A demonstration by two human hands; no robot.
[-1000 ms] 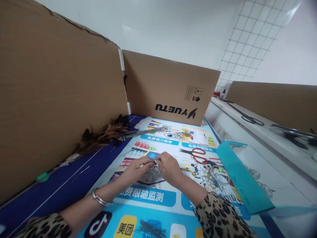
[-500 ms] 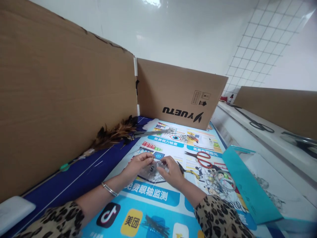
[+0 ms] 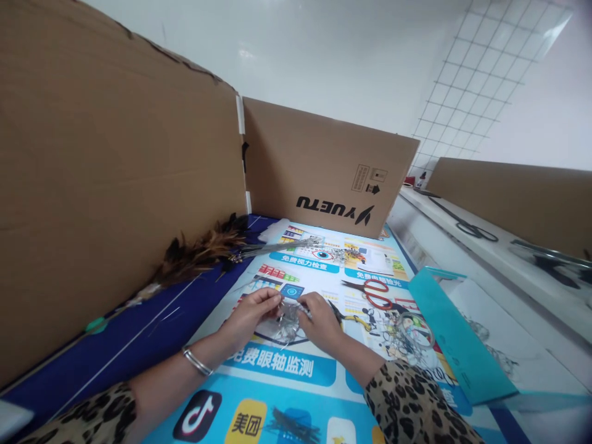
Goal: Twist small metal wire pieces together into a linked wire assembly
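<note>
Apparently, a clear plastic piece (image 3: 289, 322) is pinched by the fingertips of the left hand (image 3: 248, 316) and the right hand (image 3: 320, 322), above the printed mat (image 3: 252, 386), probably so that it is kept steady. To the right, yellow-handled pliers (image 3: 357, 320) and red-handled scissors (image 3: 366, 287) are placed, perhaps for easy reach; feathers (image 3: 198, 248) are laid aside, farther left.

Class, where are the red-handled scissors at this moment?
In the head view, the red-handled scissors lie right of centre on the printed sheet, beyond the right hand and yellow-handled tool, left of the teal panel.
</note>
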